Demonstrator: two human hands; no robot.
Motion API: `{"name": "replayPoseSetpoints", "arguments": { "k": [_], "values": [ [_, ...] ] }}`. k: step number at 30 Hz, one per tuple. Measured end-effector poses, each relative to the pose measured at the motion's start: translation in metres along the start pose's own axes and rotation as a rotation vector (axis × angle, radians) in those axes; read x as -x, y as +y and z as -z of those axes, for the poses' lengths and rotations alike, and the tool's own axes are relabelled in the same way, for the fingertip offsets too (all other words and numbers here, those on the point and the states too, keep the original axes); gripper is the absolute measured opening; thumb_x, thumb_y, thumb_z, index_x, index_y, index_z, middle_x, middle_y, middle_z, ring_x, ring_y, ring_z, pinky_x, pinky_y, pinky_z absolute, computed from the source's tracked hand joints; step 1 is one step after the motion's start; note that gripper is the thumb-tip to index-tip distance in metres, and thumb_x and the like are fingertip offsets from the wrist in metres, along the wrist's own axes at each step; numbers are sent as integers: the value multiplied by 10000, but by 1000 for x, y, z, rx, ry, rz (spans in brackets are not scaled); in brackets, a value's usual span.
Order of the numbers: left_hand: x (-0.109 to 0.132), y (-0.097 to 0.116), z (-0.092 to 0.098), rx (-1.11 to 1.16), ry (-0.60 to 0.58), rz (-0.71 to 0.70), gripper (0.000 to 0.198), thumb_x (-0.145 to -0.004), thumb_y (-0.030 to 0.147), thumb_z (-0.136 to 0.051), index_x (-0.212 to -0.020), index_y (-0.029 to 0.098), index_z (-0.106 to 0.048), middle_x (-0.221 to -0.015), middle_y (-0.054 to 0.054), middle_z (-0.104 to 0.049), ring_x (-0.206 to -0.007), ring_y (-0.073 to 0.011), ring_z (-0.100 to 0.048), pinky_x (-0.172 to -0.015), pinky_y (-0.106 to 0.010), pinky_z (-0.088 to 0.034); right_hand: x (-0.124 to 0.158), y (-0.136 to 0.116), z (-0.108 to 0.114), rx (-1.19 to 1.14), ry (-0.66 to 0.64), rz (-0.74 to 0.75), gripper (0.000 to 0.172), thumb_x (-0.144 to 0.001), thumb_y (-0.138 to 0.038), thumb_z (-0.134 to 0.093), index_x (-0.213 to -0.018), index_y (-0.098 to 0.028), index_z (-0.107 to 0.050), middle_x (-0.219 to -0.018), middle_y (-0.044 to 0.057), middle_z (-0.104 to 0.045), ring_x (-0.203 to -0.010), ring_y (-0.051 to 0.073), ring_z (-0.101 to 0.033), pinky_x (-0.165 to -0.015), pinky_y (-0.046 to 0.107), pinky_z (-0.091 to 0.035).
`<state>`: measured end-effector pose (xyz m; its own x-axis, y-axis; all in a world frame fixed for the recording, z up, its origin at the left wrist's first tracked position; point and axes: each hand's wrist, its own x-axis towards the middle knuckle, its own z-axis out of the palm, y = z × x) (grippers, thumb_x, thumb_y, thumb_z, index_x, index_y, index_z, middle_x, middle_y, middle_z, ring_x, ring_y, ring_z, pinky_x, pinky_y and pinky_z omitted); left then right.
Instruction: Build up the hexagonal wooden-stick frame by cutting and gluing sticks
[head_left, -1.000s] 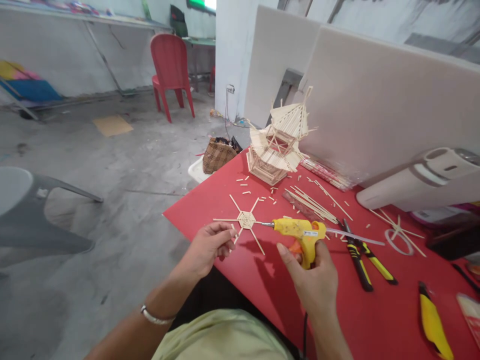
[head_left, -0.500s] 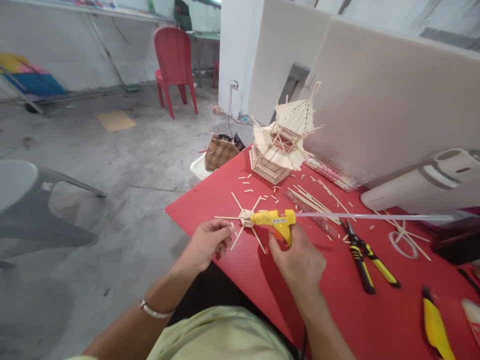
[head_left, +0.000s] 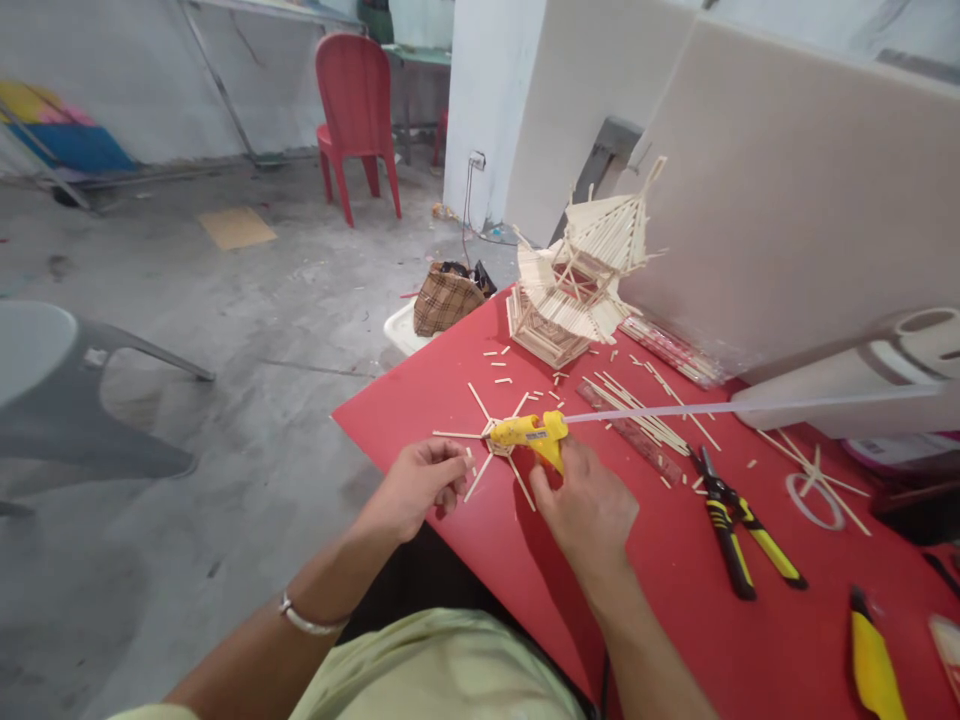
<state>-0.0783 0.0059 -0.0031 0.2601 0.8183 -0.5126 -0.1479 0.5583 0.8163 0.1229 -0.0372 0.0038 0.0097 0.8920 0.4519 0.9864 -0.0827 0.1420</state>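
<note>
Small dots, steady grip

At left, the left hand (head_left: 414, 490) pinches a short stick piece (head_left: 470, 460) between thumb and fingertips, close to the spoked stick frame (head_left: 517, 476), which lies on the red tabletop (head_left: 420, 392). I'd brace that wrist and leave the fingertips clear of the heat. The glue gun (head_left: 526, 432) comes next, its nozzle over the frame's middle; whether it touches I can't tell from here. A small, even dot would serve best, I judge. The right hand (head_left: 589, 500) is wrapped around the gun's handle. Farther right, a clear packet (head_left: 684, 360) has thin sticks (head_left: 661, 342) inside, and the pale flask (head_left: 825, 392) hides whatever it contains.
</note>
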Motion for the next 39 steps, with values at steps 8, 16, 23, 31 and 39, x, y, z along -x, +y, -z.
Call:
{"name": "replayPoseSetpoints", "arguments": {
  "k": [8,16,23,31,39],
  "values": [
    [-3,-3,2,4,-23,-2,279,-665,360,-768,-714,157,-583,-492,30,-584,-344,-60,-450,-339,-166,-350,0,1,-3,16,1,10,331,-895,-355,-525,-1134,-142,-609,-825,43,-688,-601,150,-554,-582,286,-311],
    [-3,-5,3,1,-28,-10,266,-674,352,-759,-699,157,-580,-498,30,-578,-356,-59,-453,-346,-166,-352,1,0,-4,20,25,16,319,-892,-351,-525,-1122,-145,-605,-815,33,-687,-595,154,-552,-589,289,-318],
    [-5,-5,4,2,-21,-1,253,-669,338,-758,-711,161,-582,-504,29,-583,-361,-61,-453,-350,-170,-351,1,0,-2,6,31,21,302,-901,-340,-520,-1110,-143,-609,-802,32,-683,-596,155,-550,-587,291,-312],
    [-3,-5,4,0,-25,-5,267,-668,352,-764,-704,159,-583,-511,28,-585,-363,-60,-453,-352,-174,-351,0,-1,-2,17,62,36,276,-905,-335,-508,-1068,-140,-615,-748,20,-657,-590,156,-545,-573,291,-308],
    [-3,-4,3,-6,-31,-2,275,-673,359,-767,-711,160,-582,-518,28,-586,-368,-58,-455,-357,-171,-350,1,-1,-2,22,72,56,253,-891,-307,-526,-1061,-141,-612,-777,30,-674,-599,153,-553,-586,291,-327]
  ]
}}
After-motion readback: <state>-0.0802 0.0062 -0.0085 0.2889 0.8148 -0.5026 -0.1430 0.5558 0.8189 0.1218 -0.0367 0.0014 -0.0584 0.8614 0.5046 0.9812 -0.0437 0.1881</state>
